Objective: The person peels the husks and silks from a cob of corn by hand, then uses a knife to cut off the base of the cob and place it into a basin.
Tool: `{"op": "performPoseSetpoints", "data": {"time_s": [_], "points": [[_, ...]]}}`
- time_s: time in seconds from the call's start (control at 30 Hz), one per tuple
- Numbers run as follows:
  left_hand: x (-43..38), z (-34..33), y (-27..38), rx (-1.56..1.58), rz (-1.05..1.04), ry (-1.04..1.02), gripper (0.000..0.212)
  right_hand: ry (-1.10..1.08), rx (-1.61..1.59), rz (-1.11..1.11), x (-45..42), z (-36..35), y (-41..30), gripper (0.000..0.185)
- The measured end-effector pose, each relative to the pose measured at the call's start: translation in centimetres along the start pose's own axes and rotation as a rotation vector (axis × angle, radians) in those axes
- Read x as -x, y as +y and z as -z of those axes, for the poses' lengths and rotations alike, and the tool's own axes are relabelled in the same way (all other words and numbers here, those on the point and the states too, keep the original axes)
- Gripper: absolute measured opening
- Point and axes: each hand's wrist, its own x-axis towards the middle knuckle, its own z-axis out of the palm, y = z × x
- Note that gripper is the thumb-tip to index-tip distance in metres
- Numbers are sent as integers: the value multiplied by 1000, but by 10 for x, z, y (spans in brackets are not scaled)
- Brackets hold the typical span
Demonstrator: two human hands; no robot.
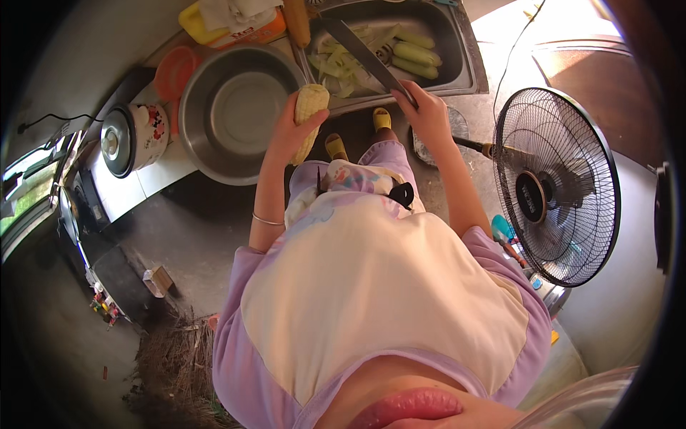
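My left hand (292, 128) is closed around a husked corn cob (312, 104), held upright beside the right rim of a wide steel basin (195, 145). In my right hand (426, 110) is the handle of a long knife (364, 56), its blade pointing up and left over the sink. The stainless steel sink (466, 48) holds pale green peelings (337, 64) at its left and several peeled, pale green vegetables (415, 56) at its right. The blade hides part of the peelings. Blade and cob are apart.
A standing fan (557, 187) is close on the right. At the left are a lidded cooker (134, 137) and a pink plastic container (177, 72). An orange-yellow packet (246, 32) lies behind the basin. Dry brushwood (177, 359) is on the floor at lower left.
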Motion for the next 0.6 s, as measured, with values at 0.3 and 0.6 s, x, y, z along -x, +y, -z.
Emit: {"op": "performPoseSetpoints", "data": {"time_s": [0.3,0.6], "points": [[-9,-30,-3,225,25,-170,55,-68,164,370,14,13,-32,21],[-19,-43,-22,73,57,-193,57,-113,227,311,16,3,-15,21]]}}
